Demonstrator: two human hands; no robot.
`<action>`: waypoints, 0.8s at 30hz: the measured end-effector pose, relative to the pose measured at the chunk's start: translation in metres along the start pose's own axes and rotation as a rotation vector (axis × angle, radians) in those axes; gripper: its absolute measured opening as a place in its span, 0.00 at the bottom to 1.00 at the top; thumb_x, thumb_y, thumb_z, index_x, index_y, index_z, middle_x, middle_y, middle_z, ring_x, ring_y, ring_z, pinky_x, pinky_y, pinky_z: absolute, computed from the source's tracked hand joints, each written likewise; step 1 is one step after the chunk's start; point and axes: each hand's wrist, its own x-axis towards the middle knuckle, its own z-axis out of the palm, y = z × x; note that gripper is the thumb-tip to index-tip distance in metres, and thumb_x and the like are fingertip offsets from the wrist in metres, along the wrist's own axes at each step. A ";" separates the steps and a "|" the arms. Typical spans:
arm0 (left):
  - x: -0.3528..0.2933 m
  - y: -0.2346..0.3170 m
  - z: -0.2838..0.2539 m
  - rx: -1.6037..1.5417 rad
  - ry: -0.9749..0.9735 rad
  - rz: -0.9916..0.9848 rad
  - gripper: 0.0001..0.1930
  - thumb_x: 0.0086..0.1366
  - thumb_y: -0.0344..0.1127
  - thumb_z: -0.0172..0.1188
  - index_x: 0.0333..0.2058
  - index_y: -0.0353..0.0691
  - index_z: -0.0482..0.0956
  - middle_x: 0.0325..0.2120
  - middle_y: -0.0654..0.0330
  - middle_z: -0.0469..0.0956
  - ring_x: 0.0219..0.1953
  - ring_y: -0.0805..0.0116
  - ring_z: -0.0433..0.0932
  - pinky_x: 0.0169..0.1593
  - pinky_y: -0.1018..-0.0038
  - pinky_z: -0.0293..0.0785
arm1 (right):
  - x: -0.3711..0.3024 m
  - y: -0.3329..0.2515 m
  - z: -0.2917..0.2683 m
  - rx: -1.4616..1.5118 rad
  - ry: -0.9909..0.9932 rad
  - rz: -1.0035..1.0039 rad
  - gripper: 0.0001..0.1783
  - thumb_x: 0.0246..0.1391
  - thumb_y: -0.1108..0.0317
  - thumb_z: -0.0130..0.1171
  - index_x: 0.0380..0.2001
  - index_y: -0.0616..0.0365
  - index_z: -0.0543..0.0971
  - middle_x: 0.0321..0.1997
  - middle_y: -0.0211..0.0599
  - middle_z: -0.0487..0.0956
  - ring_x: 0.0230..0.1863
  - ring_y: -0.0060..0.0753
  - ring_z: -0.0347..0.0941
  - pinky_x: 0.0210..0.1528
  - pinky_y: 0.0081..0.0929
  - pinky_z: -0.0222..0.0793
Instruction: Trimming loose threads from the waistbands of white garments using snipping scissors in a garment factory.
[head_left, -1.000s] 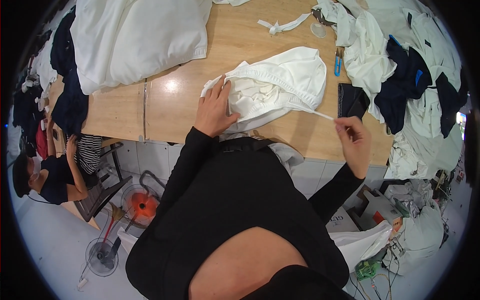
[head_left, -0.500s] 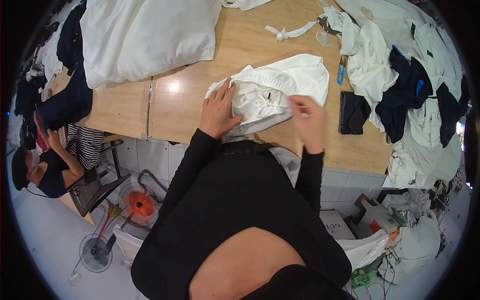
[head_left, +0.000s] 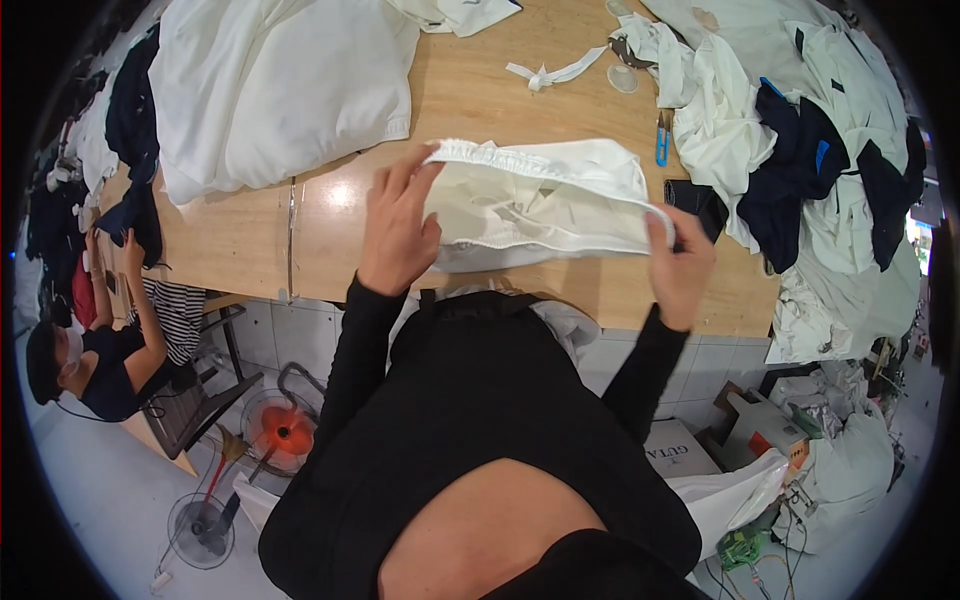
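The white garment (head_left: 540,205), a gathered piece with an elasticated edge, lies at the near edge of the wooden table (head_left: 470,95), directly in front of the person, and is stretched flat between both hands. The left hand (head_left: 398,235) pinches the gathered edge at its left end, fingers extended upward and thumb underneath; the forearm rises steeply from the lower frame in a black sleeve. The right hand (head_left: 682,265) is closed on the hem at the right end, fingers curled over the fabric, wrist bent inward. Judged from this hold, the two grips at opposite ends keep the edge taut so the opening stays spread and can be inspected or aligned. Both elbows are tucked close to the torso, which keeps the piece over the table rather than in the air. Outward from the garment: a small blue thread snip (head_left: 662,140) lies just beyond its right end, a dark flat object (head_left: 697,197) beside the right hand, a knotted white strip (head_left: 555,73) farther back. A large white fabric pile (head_left: 270,85) sits at far left, and mixed white and navy garments (head_left: 800,150) at right. Another person (head_left: 110,350) sits at lower left near floor fans (head_left: 280,430).
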 end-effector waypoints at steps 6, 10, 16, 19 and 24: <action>0.073 0.026 -0.057 0.109 0.345 0.252 0.31 0.46 0.15 0.55 0.53 0.37 0.81 0.66 0.56 0.75 0.54 0.47 0.75 0.57 0.58 0.74 | 0.062 -0.069 -0.034 -0.112 0.145 -0.198 0.10 0.61 0.74 0.70 0.46 0.59 0.89 0.41 0.35 0.89 0.37 0.27 0.80 0.36 0.23 0.70; 0.088 0.067 -0.095 0.173 0.682 0.370 0.27 0.52 0.12 0.52 0.49 0.36 0.87 0.64 0.48 0.79 0.54 0.58 0.83 0.52 0.67 0.81 | 0.082 -0.098 -0.045 -0.156 0.684 -0.521 0.13 0.63 0.79 0.62 0.49 0.66 0.87 0.49 0.46 0.88 0.47 0.40 0.85 0.52 0.32 0.78; 0.045 0.038 -0.077 0.065 0.694 0.459 0.05 0.47 0.20 0.66 0.25 0.35 0.85 0.46 0.53 0.88 0.44 0.56 0.83 0.50 0.66 0.73 | 0.022 -0.075 -0.043 -0.297 0.600 -0.621 0.19 0.55 0.84 0.60 0.50 0.68 0.86 0.50 0.47 0.87 0.51 0.49 0.83 0.56 0.41 0.79; 0.002 -0.004 -0.022 0.007 0.450 0.236 0.10 0.47 0.18 0.67 0.27 0.39 0.87 0.47 0.60 0.88 0.51 0.54 0.80 0.54 0.63 0.70 | -0.040 -0.019 0.006 -0.264 0.270 -0.209 0.31 0.43 0.87 0.55 0.53 0.59 0.85 0.50 0.46 0.85 0.55 0.54 0.80 0.60 0.44 0.75; -0.078 -0.050 0.054 -0.047 0.172 -0.133 0.15 0.52 0.19 0.68 0.39 0.42 0.85 0.55 0.55 0.80 0.59 0.49 0.75 0.60 0.58 0.70 | -0.121 0.029 0.063 -0.377 -0.021 0.031 0.32 0.50 0.80 0.65 0.61 0.53 0.81 0.62 0.46 0.77 0.62 0.55 0.72 0.65 0.49 0.67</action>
